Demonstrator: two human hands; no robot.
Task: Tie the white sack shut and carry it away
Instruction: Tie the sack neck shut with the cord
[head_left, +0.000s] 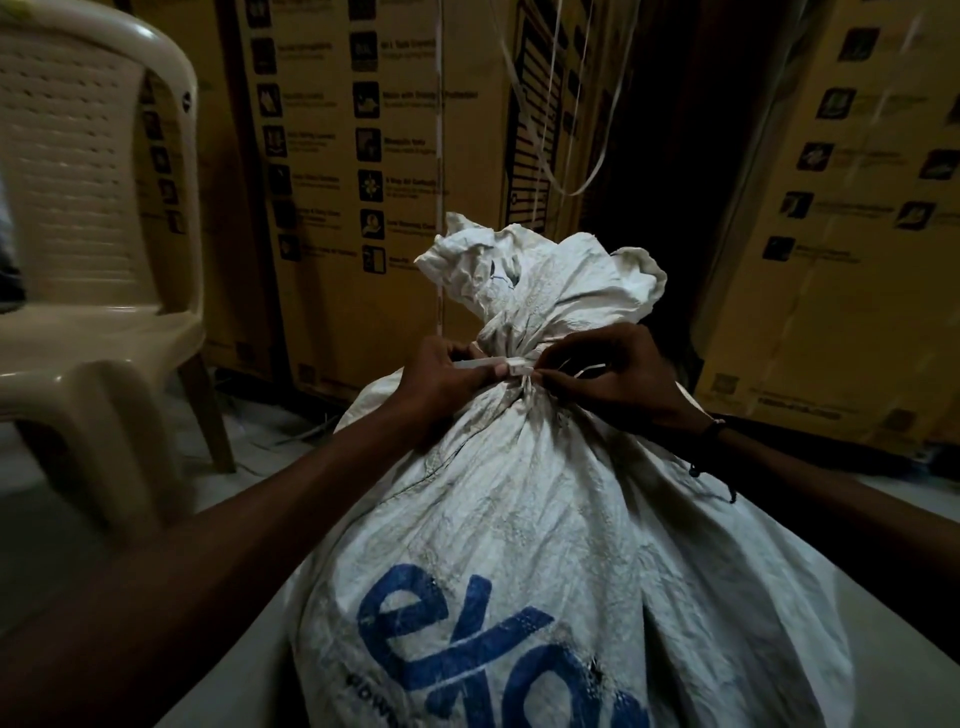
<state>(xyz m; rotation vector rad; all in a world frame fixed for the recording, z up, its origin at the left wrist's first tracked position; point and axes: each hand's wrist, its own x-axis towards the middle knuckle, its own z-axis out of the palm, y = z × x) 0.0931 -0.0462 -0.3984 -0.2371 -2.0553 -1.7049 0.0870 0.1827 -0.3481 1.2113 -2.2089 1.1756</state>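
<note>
I see a big white woven plastic sack with blue letters standing in the middle of my view, filling the space from the center down to 6 o'clock. Its neck is bunched tight, and the loose top flops open above it toward 12 o'clock. A flat white plastic strap goes around the neck. My left hand pinches one end of the strap at the 9 o'clock side of the neck, and my right hand pinches the other end at the 3 o'clock side. Both hands are closed on the strap and rest against the sack. I think the sack is full and heavy, because its sides bulge round and it stands up by itself. The cloth looks thin, crinkly and a bit slippery, so it may slide in my hands. The bunched neck just under the strap looks like the best place to grab, maybe with one arm under the fat belly too. The strap looks stiff and smooth, so a knot could slip loose if I do not pull it hard. I cannot tell if a knot is made yet, because my fingers cover that spot. The bottom of the sack is cut off at 6 o'clock. I cannot see what is inside. The room is dark. A cream plastic chair sits at 9 o'clock, and tall brown cardboard boxes stand behind, with blurry print.
</note>
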